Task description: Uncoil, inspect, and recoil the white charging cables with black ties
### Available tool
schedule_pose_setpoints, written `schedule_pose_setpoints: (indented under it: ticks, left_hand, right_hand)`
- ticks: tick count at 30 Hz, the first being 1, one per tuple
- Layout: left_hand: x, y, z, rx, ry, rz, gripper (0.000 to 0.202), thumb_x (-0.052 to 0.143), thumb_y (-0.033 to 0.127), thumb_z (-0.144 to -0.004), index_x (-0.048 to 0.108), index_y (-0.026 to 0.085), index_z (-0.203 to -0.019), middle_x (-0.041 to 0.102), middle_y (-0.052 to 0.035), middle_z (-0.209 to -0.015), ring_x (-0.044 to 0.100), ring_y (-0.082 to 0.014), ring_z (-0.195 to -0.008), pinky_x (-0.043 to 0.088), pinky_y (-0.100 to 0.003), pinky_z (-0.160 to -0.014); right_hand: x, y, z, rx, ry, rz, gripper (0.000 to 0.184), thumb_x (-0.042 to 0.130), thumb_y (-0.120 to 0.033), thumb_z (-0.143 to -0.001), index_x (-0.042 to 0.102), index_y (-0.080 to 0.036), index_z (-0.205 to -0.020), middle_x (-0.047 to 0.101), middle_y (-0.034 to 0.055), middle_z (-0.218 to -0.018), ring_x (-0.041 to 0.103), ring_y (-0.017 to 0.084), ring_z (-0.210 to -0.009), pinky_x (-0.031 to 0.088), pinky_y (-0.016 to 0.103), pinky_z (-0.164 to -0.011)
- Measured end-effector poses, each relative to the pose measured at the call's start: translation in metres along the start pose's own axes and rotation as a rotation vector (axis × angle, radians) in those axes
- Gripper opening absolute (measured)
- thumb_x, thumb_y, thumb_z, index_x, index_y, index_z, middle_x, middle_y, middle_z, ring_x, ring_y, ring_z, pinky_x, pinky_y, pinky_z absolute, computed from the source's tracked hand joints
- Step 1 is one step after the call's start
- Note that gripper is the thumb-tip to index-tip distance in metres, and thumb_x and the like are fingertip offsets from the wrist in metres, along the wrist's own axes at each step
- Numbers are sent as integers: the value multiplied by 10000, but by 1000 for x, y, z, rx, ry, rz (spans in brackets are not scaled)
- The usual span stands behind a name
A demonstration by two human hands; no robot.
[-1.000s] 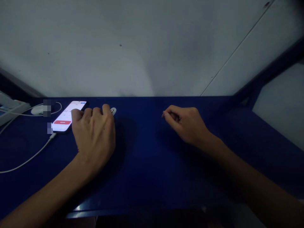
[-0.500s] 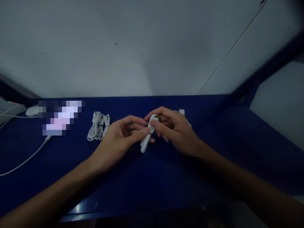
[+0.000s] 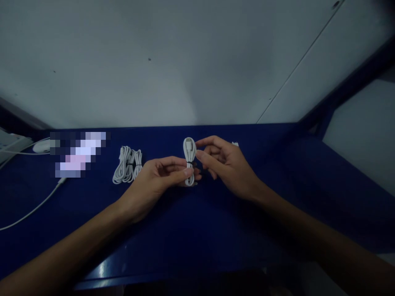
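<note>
A coiled white USB cable (image 3: 189,158), bound with a black tie at its middle, stands upright between my hands above the table. Its metal-ended plug shows inside the top loop. My left hand (image 3: 163,174) pinches the lower half of the coil between thumb and fingers. My right hand (image 3: 220,158) is just right of the coil, fingers apart, index finger and thumb tips close to its edge; whether they touch it I cannot tell. Left of my left hand lie several bundled white cables (image 3: 126,164). Behind my right hand, another white cable end (image 3: 235,144) is mostly hidden.
The blue table (image 3: 191,238) runs back to a grey wall panel (image 3: 166,74). At the left lies a pixelated bright device (image 3: 83,154) with a white cord (image 3: 40,211) attached. Beyond it are a white plug-like piece (image 3: 42,145) and a power strip (image 3: 14,142).
The cable coil has turned from slanted to upright and shifted slightly left. My right fingers have come off its front and moved to its right side; my left hand keeps its grip.
</note>
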State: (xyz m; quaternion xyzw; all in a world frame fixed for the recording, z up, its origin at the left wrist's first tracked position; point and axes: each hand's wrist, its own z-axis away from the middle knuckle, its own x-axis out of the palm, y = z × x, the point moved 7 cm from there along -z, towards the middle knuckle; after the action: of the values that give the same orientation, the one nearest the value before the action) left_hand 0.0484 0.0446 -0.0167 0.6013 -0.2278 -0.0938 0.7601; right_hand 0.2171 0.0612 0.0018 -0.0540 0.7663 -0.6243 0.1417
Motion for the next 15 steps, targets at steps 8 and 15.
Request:
schedule_pose_setpoints:
  ticks: [8,15]
  left_hand:
    - [-16,-4,-3,36,128,80,552,961,103,-797,725,205,-1286,875,-50,-992,849,-214,-926,663,-303,-891]
    - [-12,6,-1,154,142,-85,553,993,96,-733,757,189,-1224,870,-28,-967,845,-195,-862,660,-272,-865]
  right_hand:
    - [1,-6,2,-88,-13,190,200,822,-368,-982,802,-243,-1137,707,-1,-911,595,126,-679,474,280,-593]
    - [5,-5,2,-110,-39,188,120,849,-309,-963,809,-207,-1011,692,-26,-807,609,119,-657,476,274,-593]
